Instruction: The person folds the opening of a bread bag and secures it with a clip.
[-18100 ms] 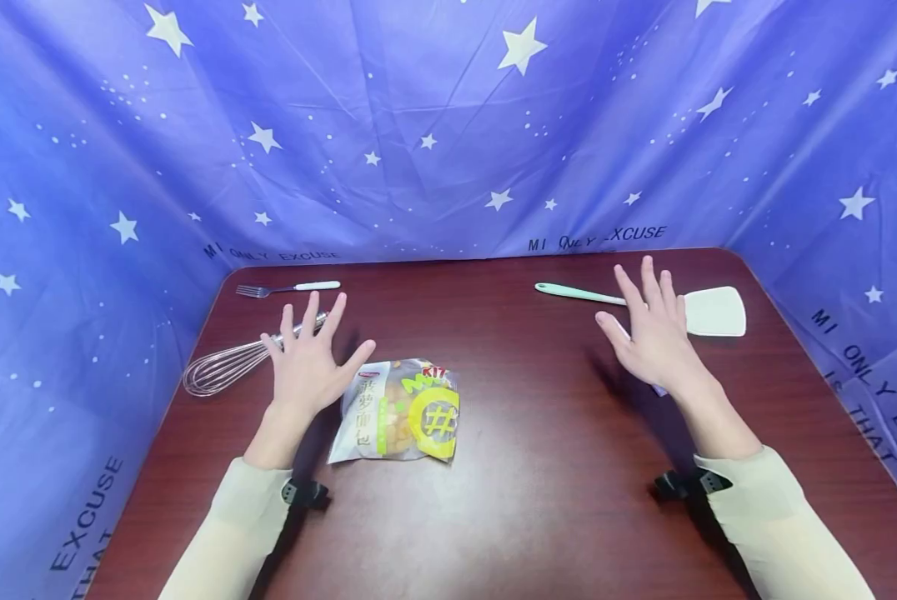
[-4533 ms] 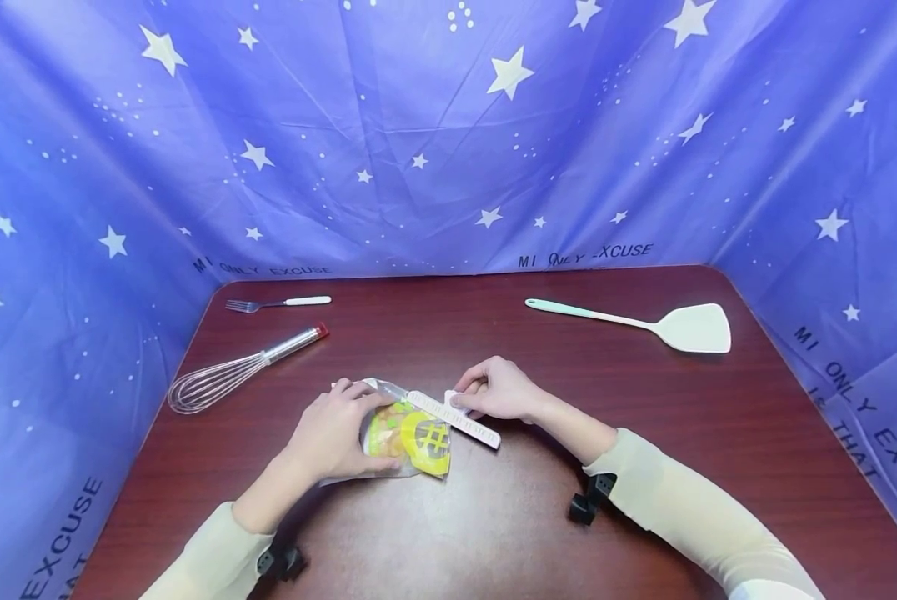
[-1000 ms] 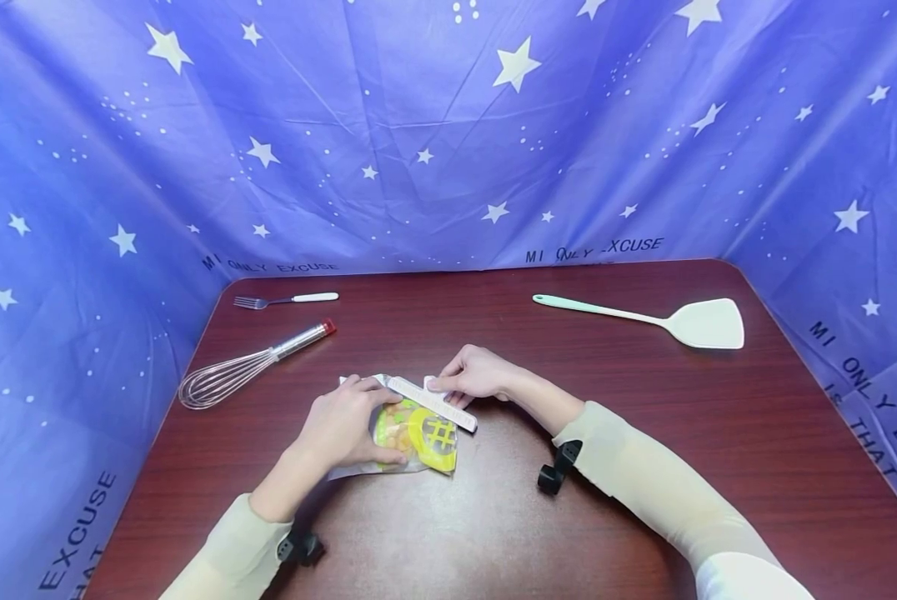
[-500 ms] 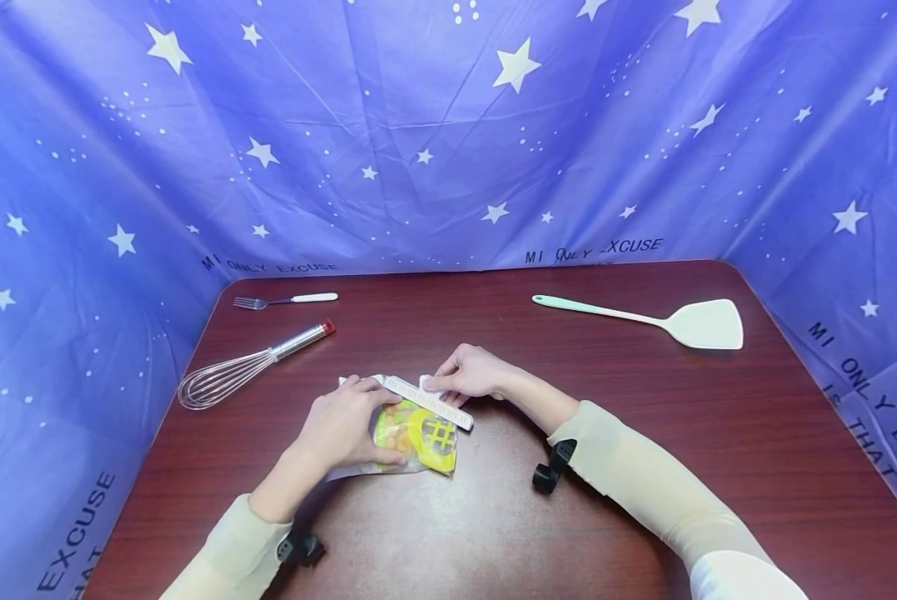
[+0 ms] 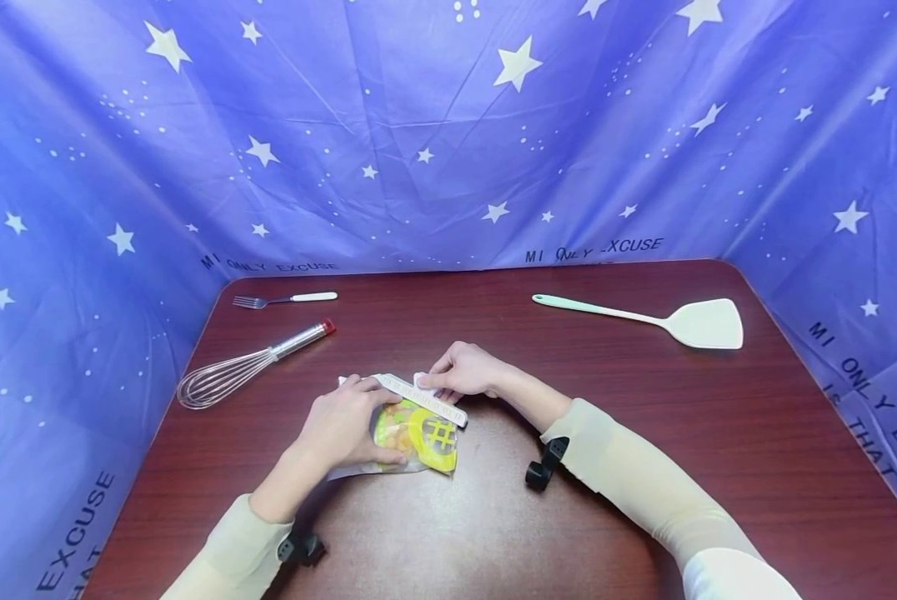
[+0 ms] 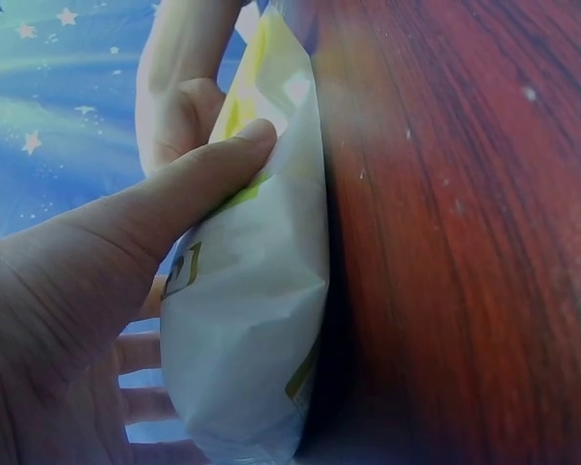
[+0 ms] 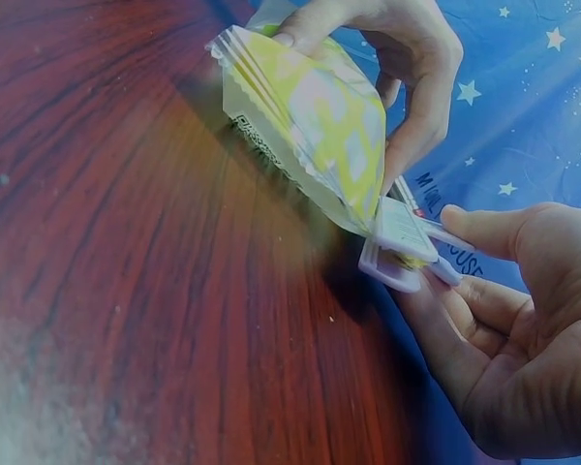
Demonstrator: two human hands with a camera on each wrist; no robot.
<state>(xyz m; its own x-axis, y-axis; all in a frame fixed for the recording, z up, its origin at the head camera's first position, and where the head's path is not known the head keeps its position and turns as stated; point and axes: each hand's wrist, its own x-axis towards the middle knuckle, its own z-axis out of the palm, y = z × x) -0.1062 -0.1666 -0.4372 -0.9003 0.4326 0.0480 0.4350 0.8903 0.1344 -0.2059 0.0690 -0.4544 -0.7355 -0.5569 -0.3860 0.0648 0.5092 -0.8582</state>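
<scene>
A clear and yellow bag of bread (image 5: 437,442) lies on the table in the head view. My left hand (image 5: 338,425) holds it from the left, its thumb on the near part in the left wrist view and its fingers over the far side. A white bag clip (image 5: 424,400) lies slanted along the bag's far right edge. My right hand (image 5: 469,371) pinches the clip's handle between thumb and fingers. In the right wrist view, the clip (image 7: 404,229) has its jaws parted, with the bag's edge at or between them.
On the brown table (image 5: 606,517), a whisk (image 5: 249,367) and a fork (image 5: 287,299) lie at the left. A spatula (image 5: 643,319) with a pale green handle lies at the back right. A blue star-printed curtain (image 5: 448,125) surrounds the table's back and sides.
Both hands were spread above the table at first; later the left held the bag and the right the clip. Over the last second, the clip has slid slightly left along the bag's edge.
</scene>
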